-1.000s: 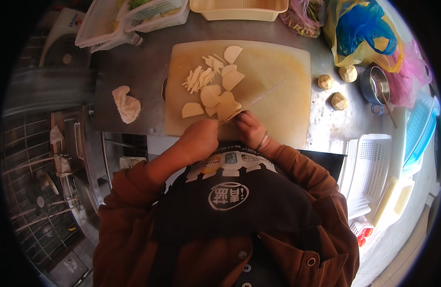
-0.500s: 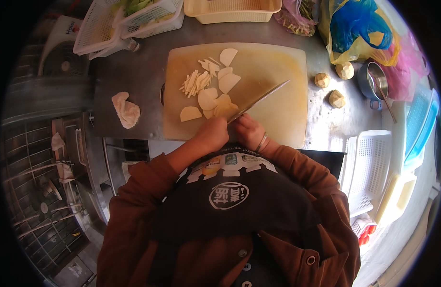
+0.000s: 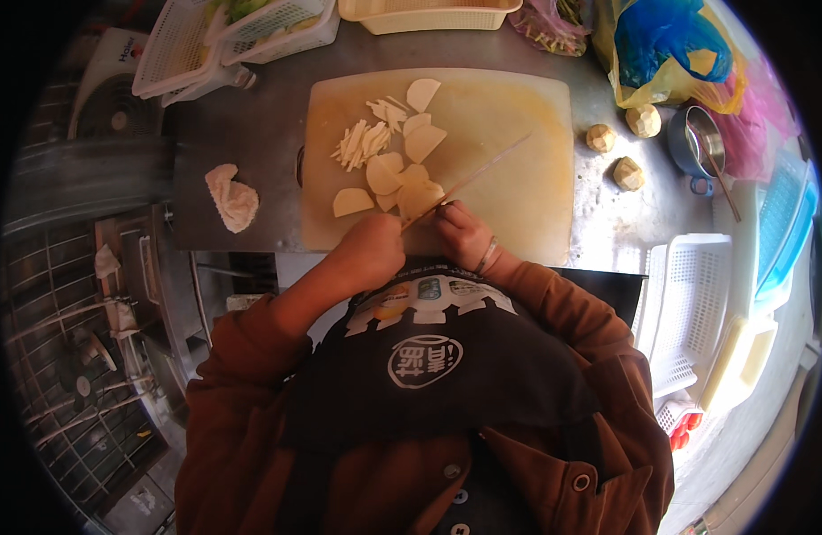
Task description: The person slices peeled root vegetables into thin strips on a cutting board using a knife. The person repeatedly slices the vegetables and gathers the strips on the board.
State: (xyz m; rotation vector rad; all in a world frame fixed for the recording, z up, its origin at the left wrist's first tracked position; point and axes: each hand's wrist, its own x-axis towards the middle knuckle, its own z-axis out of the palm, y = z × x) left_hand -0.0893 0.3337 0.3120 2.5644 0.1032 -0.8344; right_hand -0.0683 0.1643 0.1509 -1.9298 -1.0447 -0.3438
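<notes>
Pale vegetable slices (image 3: 386, 173) are lying on the board (image 3: 537, 209), near the knife (image 3: 489, 166) my left hand (image 3: 375, 245) is clasping; my right hand (image 3: 465, 235) is curling beside it, holding what I can't tell. I'm seemingly slicing; another cut is demanding steadiness.

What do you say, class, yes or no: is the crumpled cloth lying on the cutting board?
No, the crumpled cloth lies on the metal table, left of the cutting board and apart from it.

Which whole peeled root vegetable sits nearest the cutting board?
The leftmost root vegetable; the topmost one and lowest one lie farther from the cutting board.
</notes>
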